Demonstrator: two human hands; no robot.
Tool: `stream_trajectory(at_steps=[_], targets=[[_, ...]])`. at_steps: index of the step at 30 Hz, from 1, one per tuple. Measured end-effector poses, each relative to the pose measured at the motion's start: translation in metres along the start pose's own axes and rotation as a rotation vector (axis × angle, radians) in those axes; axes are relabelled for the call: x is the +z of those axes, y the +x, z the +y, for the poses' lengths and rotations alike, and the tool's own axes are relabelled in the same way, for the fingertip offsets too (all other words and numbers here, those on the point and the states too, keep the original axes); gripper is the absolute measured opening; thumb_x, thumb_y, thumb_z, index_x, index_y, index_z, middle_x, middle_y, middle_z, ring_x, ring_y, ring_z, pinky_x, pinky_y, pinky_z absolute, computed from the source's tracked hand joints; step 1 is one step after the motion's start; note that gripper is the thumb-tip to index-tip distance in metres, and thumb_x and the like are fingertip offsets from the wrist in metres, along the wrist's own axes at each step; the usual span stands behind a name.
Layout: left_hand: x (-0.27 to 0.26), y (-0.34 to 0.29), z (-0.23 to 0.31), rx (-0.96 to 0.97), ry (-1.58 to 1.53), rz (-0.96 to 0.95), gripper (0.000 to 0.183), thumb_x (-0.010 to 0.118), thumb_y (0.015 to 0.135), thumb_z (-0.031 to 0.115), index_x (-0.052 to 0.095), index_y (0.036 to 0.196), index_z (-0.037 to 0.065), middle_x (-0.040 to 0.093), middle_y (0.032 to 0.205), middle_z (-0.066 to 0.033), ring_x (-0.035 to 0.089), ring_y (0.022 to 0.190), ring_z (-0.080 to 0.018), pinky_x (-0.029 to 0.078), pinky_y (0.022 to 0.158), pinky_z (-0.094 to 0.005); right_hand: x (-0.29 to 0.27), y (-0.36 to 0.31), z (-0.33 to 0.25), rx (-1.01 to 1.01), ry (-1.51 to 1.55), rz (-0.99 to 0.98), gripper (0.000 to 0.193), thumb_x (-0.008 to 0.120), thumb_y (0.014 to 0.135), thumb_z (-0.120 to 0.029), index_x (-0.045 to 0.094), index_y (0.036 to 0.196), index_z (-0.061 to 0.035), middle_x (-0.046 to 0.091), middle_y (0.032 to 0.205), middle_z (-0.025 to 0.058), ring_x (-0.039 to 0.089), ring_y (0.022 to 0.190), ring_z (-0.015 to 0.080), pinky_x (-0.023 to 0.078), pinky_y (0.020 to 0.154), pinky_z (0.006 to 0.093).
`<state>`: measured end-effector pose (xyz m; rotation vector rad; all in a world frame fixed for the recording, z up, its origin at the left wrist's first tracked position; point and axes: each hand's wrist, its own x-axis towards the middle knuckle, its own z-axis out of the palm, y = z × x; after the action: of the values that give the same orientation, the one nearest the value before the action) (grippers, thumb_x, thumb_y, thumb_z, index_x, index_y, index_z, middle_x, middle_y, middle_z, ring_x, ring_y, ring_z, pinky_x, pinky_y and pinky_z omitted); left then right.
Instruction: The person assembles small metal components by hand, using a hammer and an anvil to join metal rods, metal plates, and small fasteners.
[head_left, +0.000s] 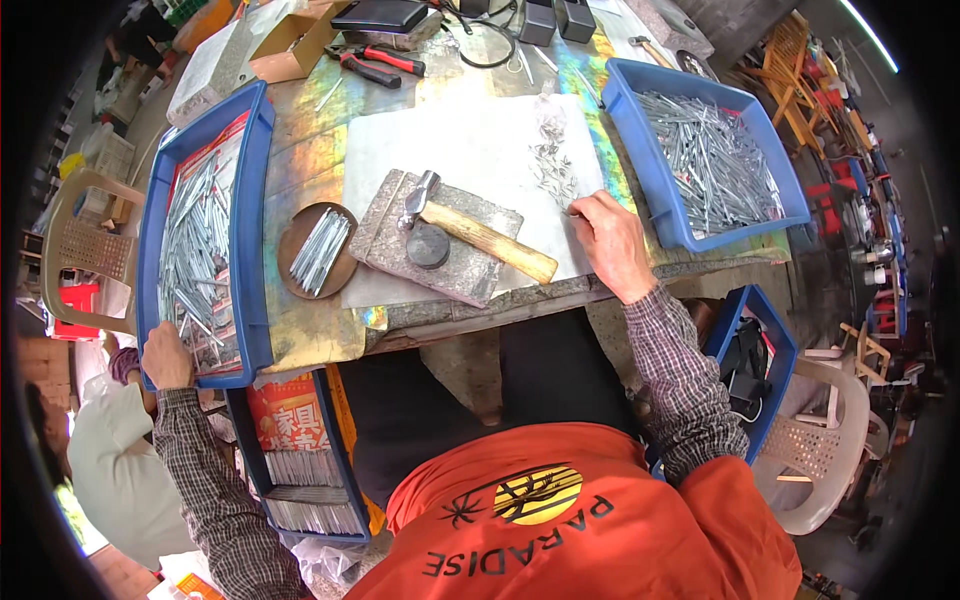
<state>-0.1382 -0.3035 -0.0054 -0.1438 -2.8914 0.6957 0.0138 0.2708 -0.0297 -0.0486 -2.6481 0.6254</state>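
blue trays of metal rods, left hand touching

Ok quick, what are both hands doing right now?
Left hand: curled on the near corner of the left blue tray; grip contents cannot be told.
Right hand: fingertips down on the white sheet, holding nothing visible.

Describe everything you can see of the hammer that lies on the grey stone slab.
The hammer with a pale wooden handle and a grey metal head lies flat on the rough grey stone slab, in the middle of the table. Its head points to the upper left; its handle runs to the lower right, past the slab's edge and over the white paper sheet. A small dark round metal block sits right beside the head. No hand touches the hammer.
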Motion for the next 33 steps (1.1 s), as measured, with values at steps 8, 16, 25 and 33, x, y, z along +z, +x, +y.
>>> stream_trajectory(at_steps=[8,16,25,33], targets=[[-0.037,-0.003,0.020,-0.019,-0.059,0.085,0.007,0.053,0.082,0.007,0.055,0.084,0.000,0.061,0.078,-0.0229,0.063,0.073,-0.0404,0.048,0.061,-0.0477,0.012,0.005,0.007,-0.084,-0.195,0.003,0.010,0.062,0.074,0.000,0.059,0.083,-0.0028,0.056,0.077,0.0119,0.060,0.068,0.0320,0.048,0.058,0.0392],[-0.075,-0.016,0.071,-0.058,-1.329,0.166,0.012,0.059,0.089,0.008,0.062,0.091,-0.003,0.053,0.066,0.0017,0.047,0.056,-0.0052,0.036,0.049,-0.0222,0.013,0.012,0.008,-0.118,-0.326,-0.089,0.009,0.060,0.068,-0.001,0.054,0.074,-0.0028,0.057,0.077,0.0148,0.061,0.068,0.0326,0.049,0.057,0.0424],[-0.116,-0.041,0.129,-0.010,-1.580,0.100,0.011,0.064,0.088,0.009,0.066,0.096,0.001,0.059,0.077,0.0036,0.048,0.062,-0.0018,0.039,0.052,-0.0175,0.001,0.008,0.005,-0.035,-0.073,0.046,0.012,0.063,0.069,-0.001,0.054,0.077,-0.0031,0.057,0.075,0.0120,0.060,0.067,0.0326,0.047,0.059,0.0414],[-0.145,-0.056,0.184,0.034,-1.838,-0.077,0.011,0.061,0.087,0.002,0.065,0.097,-0.002,0.064,0.080,-0.0019,0.056,0.068,-0.0050,0.044,0.057,-0.0192,-0.011,-0.004,-0.014,0.157,0.354,0.060,0.009,0.060,0.072,0.001,0.056,0.079,-0.0001,0.058,0.072,0.0099,0.058,0.062,0.0194,0.046,0.057,0.0302]])
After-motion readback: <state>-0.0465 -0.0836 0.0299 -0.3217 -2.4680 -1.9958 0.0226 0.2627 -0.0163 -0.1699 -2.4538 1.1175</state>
